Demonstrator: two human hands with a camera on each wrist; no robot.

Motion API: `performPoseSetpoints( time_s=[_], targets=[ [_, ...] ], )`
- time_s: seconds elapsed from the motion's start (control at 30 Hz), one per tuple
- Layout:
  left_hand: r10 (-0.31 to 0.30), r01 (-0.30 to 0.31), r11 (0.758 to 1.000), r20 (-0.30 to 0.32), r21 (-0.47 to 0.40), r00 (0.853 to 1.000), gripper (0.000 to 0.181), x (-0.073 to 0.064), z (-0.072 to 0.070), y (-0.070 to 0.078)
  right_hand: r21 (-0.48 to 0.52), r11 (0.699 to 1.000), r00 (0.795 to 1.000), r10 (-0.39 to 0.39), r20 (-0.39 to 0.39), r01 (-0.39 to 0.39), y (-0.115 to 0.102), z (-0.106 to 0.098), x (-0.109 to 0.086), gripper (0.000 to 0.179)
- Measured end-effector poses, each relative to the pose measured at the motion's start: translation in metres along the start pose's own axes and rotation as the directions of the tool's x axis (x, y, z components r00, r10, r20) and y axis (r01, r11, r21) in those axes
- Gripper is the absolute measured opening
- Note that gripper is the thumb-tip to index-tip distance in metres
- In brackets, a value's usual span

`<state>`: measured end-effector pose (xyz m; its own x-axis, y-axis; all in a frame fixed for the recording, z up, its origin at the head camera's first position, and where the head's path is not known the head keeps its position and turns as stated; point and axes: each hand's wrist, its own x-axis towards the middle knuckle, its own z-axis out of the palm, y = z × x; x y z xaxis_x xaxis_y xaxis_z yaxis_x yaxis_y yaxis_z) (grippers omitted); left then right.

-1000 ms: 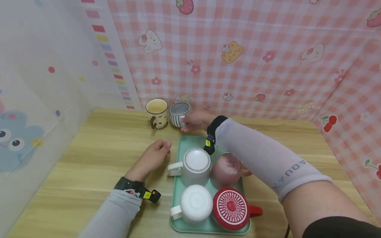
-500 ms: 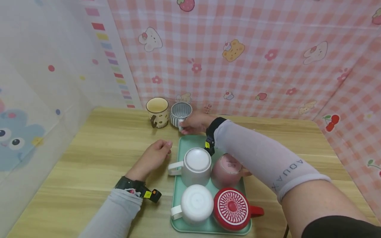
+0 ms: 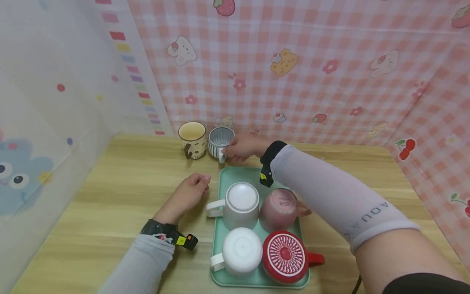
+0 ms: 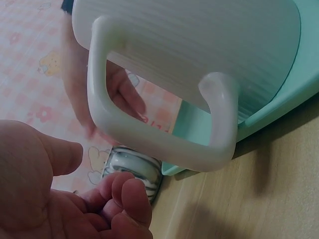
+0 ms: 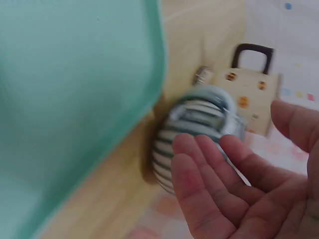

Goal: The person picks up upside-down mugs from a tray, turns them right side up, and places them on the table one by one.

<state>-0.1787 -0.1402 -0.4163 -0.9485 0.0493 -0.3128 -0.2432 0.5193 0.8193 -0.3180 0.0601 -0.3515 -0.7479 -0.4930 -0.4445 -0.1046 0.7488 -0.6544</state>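
My right hand [image 3: 244,148] is beside a round striped mug [image 3: 214,149], which stands upright at the back with its handle toward me. In the right wrist view the fingers [image 5: 189,189] are relaxed and the thumb is spread away; they overlap the mug, and contact is unclear. A cream spotted mug [image 3: 197,148] with a brown handle stands upright just left of it. My left hand [image 3: 188,194] rests near the table, fingers loosely curled around nothing. Close to it is the handle [image 4: 164,144] of an upturned white mug [image 3: 238,216].
On a green tray [image 3: 238,173] stand several upturned mugs: two white ones, a pink mug [image 3: 275,218] and a red mug [image 3: 286,254]. The tray's far edge lies just in front of the striped mug. A patterned cloth [image 3: 312,94] hangs behind the table.
The striped mug's handle has turned from my right hand toward the front. My right hand has drawn slightly back to the right, off the handle. The left hand has stayed put.
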Motion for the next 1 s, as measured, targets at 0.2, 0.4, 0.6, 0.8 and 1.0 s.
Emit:
performPoseSetpoints(
  time_s=[0.2, 0.4, 0.6, 0.8, 1.0],
  targets=[
    [0.014, -0.014, 1.0, 0.001, 0.016, 1.0, 0.045, -0.001, 0.002, 0.003, -0.041, 0.986, 0.985, -0.166, -0.053, 0.164, 0.01, -0.02, -0.031, 0.034],
    [0.021, -0.021, 0.999, 0.0, 0.028, 1.0, 0.044, -0.004, 0.003, 0.005, -0.039, 0.971, 0.959, -0.239, -0.154, 0.235, 0.03, -0.034, -0.078, 0.033],
    [-0.002, 0.001, 1.0, 0.01, 0.023, 1.0, 0.046, -0.008, 0.005, 0.003, -0.065, 0.971, 0.933, -0.239, -0.27, 0.23, 0.068, -0.029, -0.129, 0.037],
    [-0.002, 0.002, 1.0, 0.018, 0.021, 1.0, 0.052, -0.009, 0.005, 0.002, -0.125, 0.974, 0.925, -0.217, -0.312, 0.187, 0.105, -0.011, -0.166, 0.043],
    [0.007, -0.007, 1.0, 0.009, 0.018, 1.0, 0.053, -0.007, 0.001, 0.003, -0.162, 0.97, 0.908, -0.23, -0.35, 0.184, 0.131, 0.008, -0.19, 0.038]
  ],
)
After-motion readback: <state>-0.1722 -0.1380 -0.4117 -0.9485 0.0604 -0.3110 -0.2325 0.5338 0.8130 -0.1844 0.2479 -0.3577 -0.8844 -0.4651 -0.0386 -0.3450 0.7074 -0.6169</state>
